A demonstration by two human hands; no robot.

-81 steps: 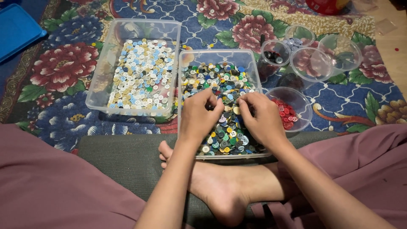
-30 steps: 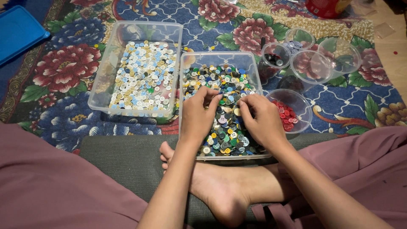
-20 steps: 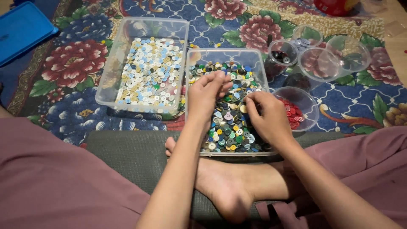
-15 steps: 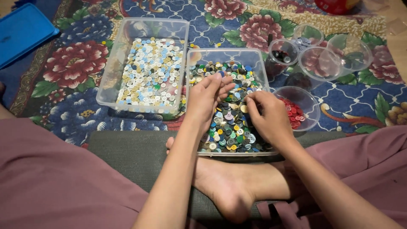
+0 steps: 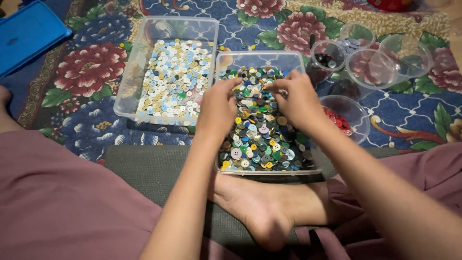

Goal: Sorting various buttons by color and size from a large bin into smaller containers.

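Buttons (image 5: pixel 262 139) of many colours are filling the clear plastic tub (image 5: pixel 288 58) that is sitting right in front of the person's bare foot (image 5: pixel 260 212), and both hands are working inside it. The left hand (image 5: pixel 217 110) is hovering over the pile with its fingers curled downward, tips brushing the buttons; whether it is pinching one I cannot tell. The right hand (image 5: pixel 296 98) is reaching toward the far end of the tub, fingertips drawn together as if nipping something small, though what is between them is too small to make out.

Spilling looks like the main risk: the tub is resting partly on the grey mat (image 5: pixel 154 168) edge and close against the foot, so a shift of the leg or a heavy press of a wrist on the rim could be tipping it. A loosely pinched button could also be slipping off onto the flowered rug (image 5: pixel 91 72), where the busy pattern would be hiding it.

To the left, just beside it, a second clear tub (image 5: pixel 144 53) is holding mostly white, pale blue and tan buttons. On the right, a small round bowl (image 5: pixel 358 125) is holding red buttons, a small cup (image 5: pixel 327 55) dark ones, and two further clear bowls (image 5: pixel 385 62) look nearly bare. A blue lid (image 5: pixel 26 38) is lying at the far left.
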